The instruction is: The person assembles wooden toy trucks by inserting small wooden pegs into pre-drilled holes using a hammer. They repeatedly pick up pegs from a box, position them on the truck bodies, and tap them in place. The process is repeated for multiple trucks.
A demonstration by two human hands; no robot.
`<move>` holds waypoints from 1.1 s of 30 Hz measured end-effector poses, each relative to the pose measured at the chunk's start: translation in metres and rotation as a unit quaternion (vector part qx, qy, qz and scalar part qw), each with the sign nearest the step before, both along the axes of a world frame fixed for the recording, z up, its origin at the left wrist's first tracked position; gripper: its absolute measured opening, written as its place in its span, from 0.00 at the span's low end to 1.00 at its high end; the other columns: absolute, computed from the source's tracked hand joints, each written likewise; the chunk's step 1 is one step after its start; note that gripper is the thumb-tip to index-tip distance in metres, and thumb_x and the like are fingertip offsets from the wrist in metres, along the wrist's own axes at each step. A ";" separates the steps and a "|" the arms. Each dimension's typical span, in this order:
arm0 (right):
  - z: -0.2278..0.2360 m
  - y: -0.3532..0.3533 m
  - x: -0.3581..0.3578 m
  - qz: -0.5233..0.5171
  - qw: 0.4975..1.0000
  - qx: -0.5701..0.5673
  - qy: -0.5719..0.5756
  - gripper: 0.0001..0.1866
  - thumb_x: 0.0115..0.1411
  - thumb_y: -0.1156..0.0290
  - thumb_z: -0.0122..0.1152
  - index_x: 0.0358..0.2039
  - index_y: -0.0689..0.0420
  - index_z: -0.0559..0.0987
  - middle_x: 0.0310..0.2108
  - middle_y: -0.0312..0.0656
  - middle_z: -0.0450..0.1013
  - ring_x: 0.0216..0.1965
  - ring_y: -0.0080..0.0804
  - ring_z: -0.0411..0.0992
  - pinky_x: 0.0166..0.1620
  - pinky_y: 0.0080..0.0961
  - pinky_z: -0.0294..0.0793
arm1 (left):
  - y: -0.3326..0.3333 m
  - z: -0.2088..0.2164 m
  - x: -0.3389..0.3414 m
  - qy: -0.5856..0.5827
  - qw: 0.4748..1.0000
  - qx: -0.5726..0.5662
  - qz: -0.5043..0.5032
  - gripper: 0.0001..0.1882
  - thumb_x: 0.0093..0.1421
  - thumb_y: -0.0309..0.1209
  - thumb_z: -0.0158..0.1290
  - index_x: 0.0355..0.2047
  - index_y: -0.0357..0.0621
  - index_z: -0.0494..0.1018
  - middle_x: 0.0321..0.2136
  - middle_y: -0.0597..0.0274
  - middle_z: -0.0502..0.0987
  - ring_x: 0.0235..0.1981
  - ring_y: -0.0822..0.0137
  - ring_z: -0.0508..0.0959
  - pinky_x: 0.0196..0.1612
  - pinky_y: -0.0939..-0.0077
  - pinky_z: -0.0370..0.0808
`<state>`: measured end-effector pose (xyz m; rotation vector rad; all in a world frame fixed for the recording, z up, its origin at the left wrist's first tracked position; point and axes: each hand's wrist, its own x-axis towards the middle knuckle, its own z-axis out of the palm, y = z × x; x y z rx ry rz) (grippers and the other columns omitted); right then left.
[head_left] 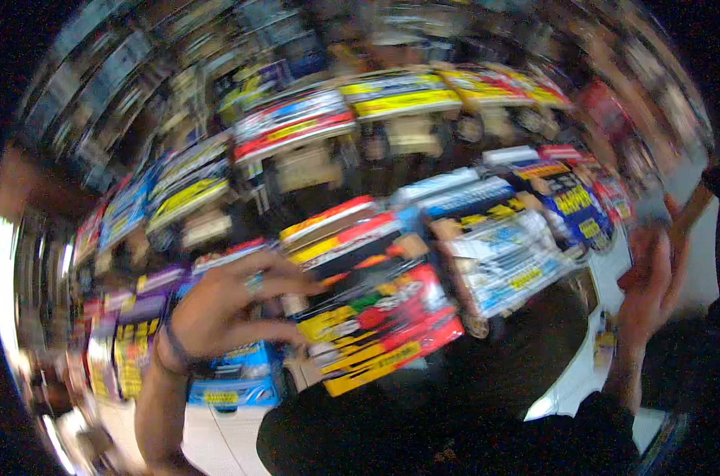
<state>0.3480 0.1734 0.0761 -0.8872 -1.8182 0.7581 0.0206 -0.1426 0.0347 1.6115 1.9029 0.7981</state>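
Observation:
My left hand (229,305), with a ring and a dark wristband, is closed around the left edge of a toy truck (376,317) painted red, yellow and black. The truck tilts in front of me, its front partly behind my fingers. To the right, apart from the trucks, is my right hand (649,262). It is smeared by motion, but its fingers look stretched out with nothing visible in them. Beside the held truck stands a white and light-blue toy truck (506,262). Below my left hand shows a bright blue toy truck (237,377), partly covered.
Farther back runs a curved row of toy trucks, among them a red and white one (296,123) and a yellow one (403,94). A dark blue truck (572,205) stands right, purple ones (142,325) left. Pale floor tiles (225,432) show below. Shelves behind are blurred.

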 end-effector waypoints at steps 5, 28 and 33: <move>0.007 0.075 0.076 -0.012 0.974 -0.102 0.201 0.21 0.67 0.56 0.54 0.53 0.58 0.72 0.40 0.38 0.71 0.37 0.23 0.71 0.35 0.23 0.73 | 0.002 -0.008 0.009 0.018 0.998 0.061 0.029 0.20 0.40 0.25 0.71 0.36 0.39 0.80 0.41 0.49 0.80 0.42 0.60 0.80 0.42 0.72 0.78; -0.360 0.122 0.182 -0.206 0.853 -0.185 -0.443 0.16 0.55 0.62 0.61 0.36 0.63 0.81 0.31 0.56 0.79 0.32 0.54 0.79 0.38 0.49 0.79 | 0.014 0.022 0.008 0.015 0.994 -0.108 -0.016 0.16 0.57 0.31 0.64 0.42 0.34 0.79 0.47 0.48 0.77 0.42 0.57 0.78 0.41 0.68 0.76; -0.366 0.132 0.179 -0.190 0.828 -0.259 -0.458 0.18 0.56 0.59 0.59 0.35 0.63 0.81 0.34 0.58 0.78 0.36 0.56 0.79 0.40 0.49 0.78 | 0.018 0.026 0.011 0.005 0.993 -0.119 -0.009 0.20 0.59 0.37 0.62 0.45 0.33 0.77 0.46 0.48 0.77 0.45 0.55 0.77 0.46 0.63 0.75</move>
